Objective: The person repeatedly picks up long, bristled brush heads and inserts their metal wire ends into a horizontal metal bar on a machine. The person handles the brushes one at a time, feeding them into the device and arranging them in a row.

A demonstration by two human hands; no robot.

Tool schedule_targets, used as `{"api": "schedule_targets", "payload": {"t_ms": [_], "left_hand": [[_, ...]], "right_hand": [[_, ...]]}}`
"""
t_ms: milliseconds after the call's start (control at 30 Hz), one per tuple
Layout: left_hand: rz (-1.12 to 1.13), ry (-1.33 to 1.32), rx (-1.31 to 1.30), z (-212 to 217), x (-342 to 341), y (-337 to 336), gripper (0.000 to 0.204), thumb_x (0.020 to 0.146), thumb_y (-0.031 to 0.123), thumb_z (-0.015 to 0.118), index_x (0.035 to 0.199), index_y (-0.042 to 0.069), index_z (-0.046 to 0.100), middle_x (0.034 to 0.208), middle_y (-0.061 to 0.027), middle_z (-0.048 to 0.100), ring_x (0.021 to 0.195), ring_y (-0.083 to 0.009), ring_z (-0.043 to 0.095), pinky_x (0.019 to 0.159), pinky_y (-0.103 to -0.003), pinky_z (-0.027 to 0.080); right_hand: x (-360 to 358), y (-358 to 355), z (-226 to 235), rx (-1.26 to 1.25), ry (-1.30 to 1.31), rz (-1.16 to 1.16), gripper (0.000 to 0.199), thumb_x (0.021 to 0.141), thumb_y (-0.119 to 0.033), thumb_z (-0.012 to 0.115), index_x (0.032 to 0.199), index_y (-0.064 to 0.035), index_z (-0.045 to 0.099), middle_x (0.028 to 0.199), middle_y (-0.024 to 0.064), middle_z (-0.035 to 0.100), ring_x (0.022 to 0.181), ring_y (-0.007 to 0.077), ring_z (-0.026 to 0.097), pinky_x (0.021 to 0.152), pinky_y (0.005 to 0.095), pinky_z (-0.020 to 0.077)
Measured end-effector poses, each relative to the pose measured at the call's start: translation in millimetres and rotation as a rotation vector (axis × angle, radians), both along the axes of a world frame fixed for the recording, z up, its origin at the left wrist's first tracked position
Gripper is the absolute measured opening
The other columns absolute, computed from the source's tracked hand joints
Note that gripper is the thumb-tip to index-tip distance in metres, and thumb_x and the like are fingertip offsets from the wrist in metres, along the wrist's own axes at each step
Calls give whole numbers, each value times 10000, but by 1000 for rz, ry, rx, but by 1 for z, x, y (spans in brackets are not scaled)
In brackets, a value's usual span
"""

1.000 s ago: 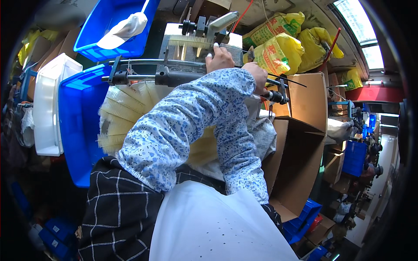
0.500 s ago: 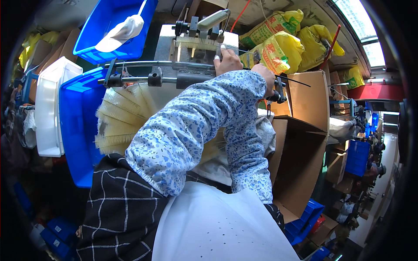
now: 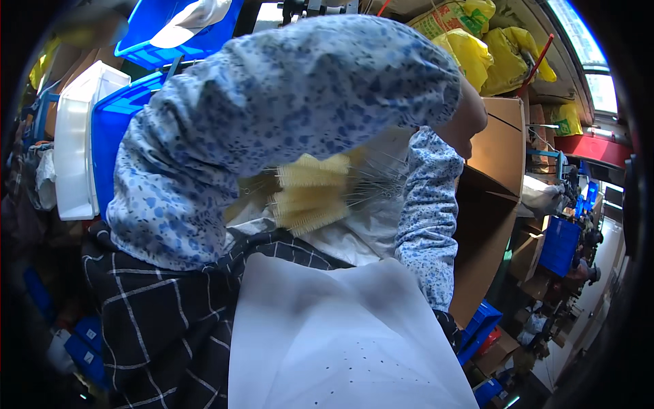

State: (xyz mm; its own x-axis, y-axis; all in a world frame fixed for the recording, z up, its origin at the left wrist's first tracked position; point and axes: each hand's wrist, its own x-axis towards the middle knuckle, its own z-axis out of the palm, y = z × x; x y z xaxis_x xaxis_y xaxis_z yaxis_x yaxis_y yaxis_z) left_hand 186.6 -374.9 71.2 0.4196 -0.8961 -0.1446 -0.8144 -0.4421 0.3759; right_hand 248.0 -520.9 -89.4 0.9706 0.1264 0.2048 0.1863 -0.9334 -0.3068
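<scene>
My left arm, in a white sleeve with blue specks, arches across the upper middle. Past its cuff, my left hand [image 3: 470,117] shows only as a patch of skin above the cardboard box, its fingers hidden. The right sleeve [image 3: 429,204] rises to the same spot. Skin merges there, so my right hand cannot be told apart from the left, and anything held is hidden. Below the left sleeve lie cream bristle brushes [image 3: 310,191] with thin wire stems [image 3: 375,183] spreading right, on pale cloth [image 3: 368,228] over my lap.
An open cardboard box [image 3: 487,232] stands close on the right. To the left are a white bin [image 3: 71,160] and a blue bin [image 3: 102,150]; another blue bin [image 3: 146,51] holds a white cap. Yellow sacks [image 3: 511,58] lie far right. The machine [image 3: 320,8] is mostly covered.
My left arm has risen and swung right, now covering most of the machine and rods. Both hands have moved right, away from the machine. The brushes in the middle show more fully.
</scene>
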Motion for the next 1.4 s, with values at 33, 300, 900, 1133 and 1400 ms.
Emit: {"api": "schedule_targets", "payload": {"t_ms": [33,300,900,1133,1400], "left_hand": [[-125,20,-15,4,2,7,409,829,338,505,1076,11,499,898,-130,542,856,-259,524,800,-382,398],[490,137,254,-40,-105,239,391,764,194,618,1090,44,463,1055,-124,520,1017,-284,491,880,-357,382],[716,274,-205,-31,-170,292,260,637,-62,581,879,31,559,716,-82,514,630,-198,526,561,-269,414],[428,159,-537,6,-168,255,308,539,-16,633,836,52,584,662,-100,522,542,-226,528,473,-288,415],[561,66,-554,-49,-155,185,496,631,111,705,1097,90,537,984,-103,581,731,-238,566,667,-313,465]], "right_hand": [[-14,-48,0,-100,-15,-108,264,817,-245,507,1044,-143,596,1006,87,590,958,289,528,841,421,401],[9,-62,12,-384,-195,128,180,819,-177,498,982,-150,567,1005,71,592,999,266,510,826,367,407],[-175,-37,89,390,764,441,626,772,-226,650,1304,-78,355,1234,102,460,1132,220,444,941,356,361],[-179,86,115,408,426,896,495,871,-374,474,1202,-8,436,1115,174,489,1083,305,423,914,381,363],[-172,97,86,541,586,748,305,838,-196,536,1115,-73,495,940,143,585,829,291,578,706,349,459]]}}
